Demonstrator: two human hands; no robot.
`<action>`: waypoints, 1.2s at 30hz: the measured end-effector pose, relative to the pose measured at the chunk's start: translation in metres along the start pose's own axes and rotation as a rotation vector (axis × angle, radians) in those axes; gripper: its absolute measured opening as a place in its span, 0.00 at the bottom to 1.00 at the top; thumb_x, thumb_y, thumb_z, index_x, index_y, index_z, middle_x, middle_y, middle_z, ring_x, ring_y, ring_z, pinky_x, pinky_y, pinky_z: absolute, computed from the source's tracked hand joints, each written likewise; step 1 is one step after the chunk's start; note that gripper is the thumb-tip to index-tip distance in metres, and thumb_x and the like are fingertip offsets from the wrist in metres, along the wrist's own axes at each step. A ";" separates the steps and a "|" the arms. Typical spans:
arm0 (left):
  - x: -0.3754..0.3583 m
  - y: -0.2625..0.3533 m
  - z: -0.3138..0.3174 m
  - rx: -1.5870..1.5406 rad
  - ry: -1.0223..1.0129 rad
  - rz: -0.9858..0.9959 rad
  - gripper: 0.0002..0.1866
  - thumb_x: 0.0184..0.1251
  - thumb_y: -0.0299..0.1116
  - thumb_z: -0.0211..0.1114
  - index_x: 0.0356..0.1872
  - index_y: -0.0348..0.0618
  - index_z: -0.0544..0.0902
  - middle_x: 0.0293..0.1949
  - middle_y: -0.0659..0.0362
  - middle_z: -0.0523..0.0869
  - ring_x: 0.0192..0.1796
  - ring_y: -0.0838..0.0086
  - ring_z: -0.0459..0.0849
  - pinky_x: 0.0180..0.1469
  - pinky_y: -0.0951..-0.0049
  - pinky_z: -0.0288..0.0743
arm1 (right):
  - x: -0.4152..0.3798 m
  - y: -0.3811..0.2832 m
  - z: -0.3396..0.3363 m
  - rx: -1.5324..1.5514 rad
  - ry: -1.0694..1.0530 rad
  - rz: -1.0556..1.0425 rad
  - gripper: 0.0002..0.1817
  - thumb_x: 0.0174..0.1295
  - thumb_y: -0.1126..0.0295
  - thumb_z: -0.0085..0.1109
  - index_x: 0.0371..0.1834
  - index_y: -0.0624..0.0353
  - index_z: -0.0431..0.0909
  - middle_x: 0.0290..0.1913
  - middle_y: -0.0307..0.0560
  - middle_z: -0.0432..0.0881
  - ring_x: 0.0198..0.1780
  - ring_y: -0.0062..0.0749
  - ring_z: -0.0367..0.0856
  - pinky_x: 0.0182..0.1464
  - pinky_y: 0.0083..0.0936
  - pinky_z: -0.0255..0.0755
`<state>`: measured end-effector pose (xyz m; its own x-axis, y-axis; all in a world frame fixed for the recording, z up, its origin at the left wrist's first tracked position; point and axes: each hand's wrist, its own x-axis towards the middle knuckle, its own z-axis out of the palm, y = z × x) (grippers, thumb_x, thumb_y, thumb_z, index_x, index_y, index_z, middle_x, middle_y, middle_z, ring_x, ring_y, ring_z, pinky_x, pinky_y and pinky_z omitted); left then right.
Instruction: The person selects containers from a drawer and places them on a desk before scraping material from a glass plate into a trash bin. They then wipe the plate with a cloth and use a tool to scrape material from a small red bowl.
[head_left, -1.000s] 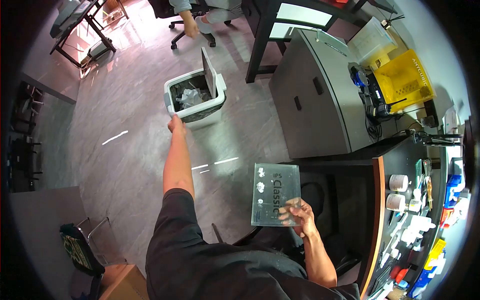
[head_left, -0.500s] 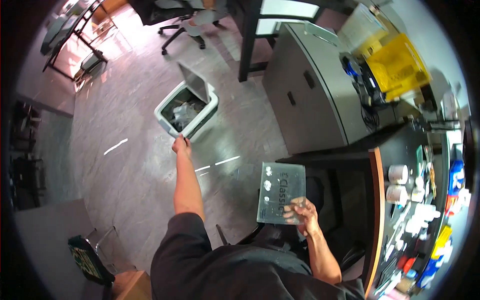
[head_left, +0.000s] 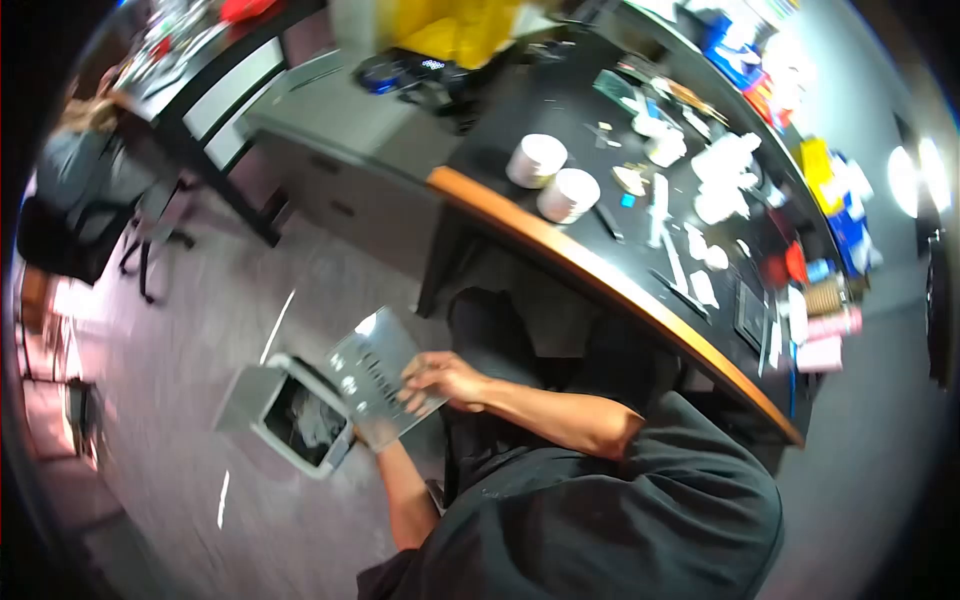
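Note:
My right hand (head_left: 438, 380) grips the near edge of a clear plastic plate (head_left: 372, 378) with dark lettering and white blobs on it, tilted over the floor. Just below and left of the plate stands a white waste bin (head_left: 262, 432) with its lid up and crumpled paper inside. My left hand (head_left: 368, 437) is at the bin's near rim and seems to hold it, though the plate partly covers it. The plate's lower corner hangs over the bin's opening.
A black desk with an orange edge (head_left: 600, 280) curves to the right, crowded with two white jars (head_left: 552, 178), tools and bottles. A grey cabinet (head_left: 340, 120) stands beyond. Another person sits on a chair (head_left: 80, 170) at far left.
The view has swung towards the desk. The bin has come from arm's length to right beside me, my left arm has bent back, and the plate now sits over the bin.

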<state>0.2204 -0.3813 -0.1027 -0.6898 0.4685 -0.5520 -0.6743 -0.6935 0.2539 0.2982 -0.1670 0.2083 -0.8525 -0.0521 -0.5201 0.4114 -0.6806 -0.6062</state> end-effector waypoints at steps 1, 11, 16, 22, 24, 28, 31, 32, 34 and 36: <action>-0.003 -0.009 0.020 0.043 0.075 -0.016 0.27 0.74 0.53 0.54 0.62 0.44 0.76 0.54 0.54 0.83 0.53 0.65 0.84 0.54 0.63 0.80 | 0.004 0.004 0.002 0.000 -0.019 0.004 0.11 0.68 0.76 0.60 0.52 0.65 0.76 0.45 0.58 0.88 0.40 0.43 0.90 0.43 0.39 0.86; -0.173 -0.011 0.103 0.202 -0.272 0.169 0.29 0.65 0.42 0.63 0.67 0.46 0.73 0.64 0.57 0.77 0.68 0.65 0.73 0.73 0.58 0.60 | 0.038 0.067 0.039 0.105 0.049 0.139 0.08 0.66 0.76 0.58 0.46 0.62 0.74 0.44 0.56 0.85 0.40 0.41 0.88 0.41 0.38 0.84; -0.201 0.012 0.166 0.162 0.145 0.323 0.25 0.70 0.45 0.64 0.61 0.39 0.78 0.59 0.55 0.80 0.64 0.64 0.76 0.69 0.58 0.64 | 0.033 0.085 0.052 -0.129 0.103 0.201 0.09 0.63 0.77 0.57 0.46 0.63 0.75 0.41 0.50 0.83 0.40 0.35 0.85 0.40 0.34 0.84; -0.189 0.020 0.120 0.259 0.337 0.325 0.25 0.73 0.38 0.61 0.66 0.35 0.76 0.61 0.51 0.82 0.64 0.61 0.80 0.66 0.59 0.72 | 0.053 0.121 0.044 -0.154 0.037 0.339 0.14 0.64 0.69 0.59 0.45 0.70 0.79 0.40 0.50 0.82 0.38 0.42 0.86 0.34 0.37 0.80; -0.199 0.025 0.135 0.157 0.397 0.278 0.24 0.72 0.32 0.59 0.66 0.33 0.75 0.65 0.48 0.81 0.69 0.59 0.78 0.73 0.55 0.69 | 0.039 0.082 0.041 -0.722 -0.137 0.446 0.24 0.66 0.57 0.57 0.44 0.75 0.80 0.32 0.57 0.85 0.35 0.53 0.88 0.38 0.45 0.80; -0.197 0.033 0.116 0.174 0.236 0.309 0.26 0.71 0.29 0.58 0.68 0.29 0.72 0.68 0.47 0.78 0.73 0.57 0.73 0.75 0.49 0.67 | -0.088 -0.096 0.064 -1.564 -0.384 -0.239 0.19 0.64 0.65 0.59 0.52 0.68 0.80 0.46 0.66 0.85 0.53 0.59 0.84 0.56 0.45 0.77; -0.200 0.040 0.118 0.199 0.233 0.331 0.27 0.70 0.28 0.58 0.69 0.27 0.71 0.69 0.46 0.77 0.75 0.56 0.71 0.75 0.48 0.68 | -0.193 -0.268 0.066 -1.588 -0.035 -0.264 0.15 0.57 0.74 0.63 0.48 0.58 0.87 0.45 0.52 0.89 0.47 0.41 0.89 0.54 0.33 0.81; -0.201 0.046 0.112 0.188 0.231 0.329 0.27 0.70 0.27 0.58 0.69 0.27 0.71 0.69 0.45 0.77 0.75 0.56 0.71 0.75 0.48 0.68 | -0.204 -0.309 0.037 -1.725 0.243 -0.457 0.17 0.57 0.71 0.62 0.50 0.54 0.87 0.37 0.53 0.89 0.39 0.39 0.89 0.47 0.32 0.82; -0.199 0.057 0.103 0.154 0.250 0.331 0.29 0.68 0.26 0.58 0.71 0.28 0.68 0.70 0.44 0.75 0.75 0.54 0.71 0.74 0.47 0.68 | -0.208 -0.383 -0.018 -1.898 0.807 -0.625 0.13 0.56 0.73 0.60 0.42 0.55 0.90 0.35 0.50 0.90 0.37 0.41 0.90 0.44 0.34 0.82; -0.195 0.066 0.089 0.162 0.231 0.346 0.31 0.68 0.26 0.58 0.72 0.29 0.65 0.71 0.44 0.74 0.75 0.53 0.71 0.74 0.47 0.68 | -0.201 -0.454 -0.111 -1.981 1.020 -0.647 0.12 0.53 0.69 0.63 0.40 0.52 0.91 0.37 0.51 0.90 0.39 0.44 0.90 0.46 0.34 0.83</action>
<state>0.2868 -0.4692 0.0921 -0.8175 0.0769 -0.5707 -0.4596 -0.6844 0.5661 0.3190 0.2338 0.5212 -0.8330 0.4829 0.2702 0.4855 0.8721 -0.0618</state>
